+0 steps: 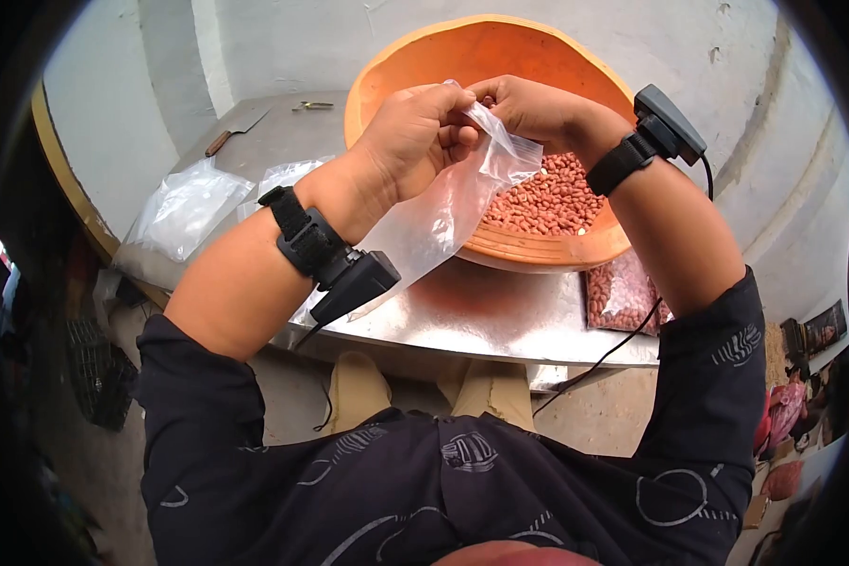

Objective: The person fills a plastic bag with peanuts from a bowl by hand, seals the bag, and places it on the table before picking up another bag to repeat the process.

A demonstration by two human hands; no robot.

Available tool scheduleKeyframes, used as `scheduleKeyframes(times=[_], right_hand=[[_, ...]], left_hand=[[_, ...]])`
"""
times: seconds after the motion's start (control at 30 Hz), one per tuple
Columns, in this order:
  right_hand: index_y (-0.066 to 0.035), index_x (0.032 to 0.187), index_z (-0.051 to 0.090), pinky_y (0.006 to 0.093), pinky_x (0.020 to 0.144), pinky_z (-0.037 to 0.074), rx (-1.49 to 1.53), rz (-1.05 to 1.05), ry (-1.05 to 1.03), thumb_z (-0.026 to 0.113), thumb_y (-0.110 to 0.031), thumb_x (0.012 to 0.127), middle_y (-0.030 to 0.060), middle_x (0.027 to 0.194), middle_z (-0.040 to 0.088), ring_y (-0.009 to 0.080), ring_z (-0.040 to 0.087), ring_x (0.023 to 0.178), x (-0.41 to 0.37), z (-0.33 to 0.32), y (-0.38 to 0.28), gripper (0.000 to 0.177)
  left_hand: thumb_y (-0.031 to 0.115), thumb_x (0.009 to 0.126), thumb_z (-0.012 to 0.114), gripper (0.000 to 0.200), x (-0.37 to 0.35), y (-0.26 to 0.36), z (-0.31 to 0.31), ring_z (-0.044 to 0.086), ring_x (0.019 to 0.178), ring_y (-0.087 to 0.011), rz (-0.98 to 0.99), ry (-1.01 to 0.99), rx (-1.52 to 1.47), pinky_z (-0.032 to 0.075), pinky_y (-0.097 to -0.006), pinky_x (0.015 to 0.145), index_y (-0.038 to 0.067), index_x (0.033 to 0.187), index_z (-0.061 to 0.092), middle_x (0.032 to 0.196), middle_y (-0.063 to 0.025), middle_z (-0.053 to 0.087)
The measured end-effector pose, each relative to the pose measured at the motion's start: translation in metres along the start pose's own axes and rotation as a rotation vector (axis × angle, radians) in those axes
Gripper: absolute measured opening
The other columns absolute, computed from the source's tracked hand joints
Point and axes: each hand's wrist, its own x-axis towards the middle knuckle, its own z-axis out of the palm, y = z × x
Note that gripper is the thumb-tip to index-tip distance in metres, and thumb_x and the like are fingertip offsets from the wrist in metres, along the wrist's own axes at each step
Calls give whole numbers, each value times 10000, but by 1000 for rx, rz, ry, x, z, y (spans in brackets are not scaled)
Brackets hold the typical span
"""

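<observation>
A clear plastic bag (434,217) hangs from my two hands in front of a large orange basin (538,253). My left hand (413,132) pinches the bag's top edge between thumb and forefinger, the other fingers curled. Beside it my right hand (528,108) is closed at the same edge; its fingertips are partly hidden behind the plastic. Reddish-brown peanuts (552,200) lie in the bottom of the basin, below and behind my hands. The bag looks flat, with nothing seen inside it.
The metal table (443,311) carries a filled bag of peanuts (623,292) at the right. More clear plastic bags (191,208) lie to the left. A knife (236,132) and a small metallic object (313,106) are at the back left. Cables hang from both wrist devices.
</observation>
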Motion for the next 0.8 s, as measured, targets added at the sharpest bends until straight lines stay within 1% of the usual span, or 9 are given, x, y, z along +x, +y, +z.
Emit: scheduleKeyframes(times=[0.1,0.2,0.33,0.43,0.53,0.63,0.7,0.8], right_hand=[[16,1163,652,274,711,570,6,45,28,745,-108,881,74,983,701,126,680,803,7,3,5,321],[33,1176,636,283,710,581,95,57,124,729,-94,892,85,980,701,130,688,811,15,5,15,325],[47,1249,591,274,742,591,125,73,157,680,-55,916,105,994,699,139,699,824,17,12,19,359],[47,1282,576,292,780,586,144,42,91,659,-17,897,112,1006,691,152,692,862,16,12,22,399],[36,1302,569,318,799,579,64,46,37,635,23,852,113,1003,681,171,680,910,8,13,13,455],[23,1268,607,316,781,570,-56,3,37,650,28,807,104,982,676,180,669,939,7,21,7,463],[19,1193,645,294,761,563,-157,-22,43,676,18,802,94,970,679,177,672,924,8,29,-1,393],[18,1079,680,270,738,555,-232,-44,104,709,3,791,80,945,683,170,677,886,12,26,0,290]], left_hand=[[128,945,603,112,3,-4,-4,623,637,-90,-12,33,-32,552,-220,643,29,996,613,828,-52,672],[131,943,604,115,3,-8,-11,611,640,-83,5,40,-30,551,-219,651,30,997,613,830,-48,671],[142,941,604,126,12,-17,-18,607,642,-83,3,79,-49,548,-230,662,32,1002,620,829,-46,672],[152,941,599,131,12,-16,-20,608,635,-86,1,84,-56,548,-241,668,37,997,628,821,-44,678],[163,942,591,134,4,-8,-26,609,628,-88,-18,60,-36,543,-247,669,43,983,635,814,-38,686],[176,941,587,144,-7,1,-36,610,623,-96,-39,24,-52,537,-255,672,43,965,639,812,-31,690],[179,937,586,151,-14,4,-42,609,625,-103,-67,16,-103,531,-257,673,38,959,637,813,-28,689],[151,905,605,113,-18,0,-42,592,605,-118,-30,108,-146,520,-245,609,41,926,615,780,-45,643]])
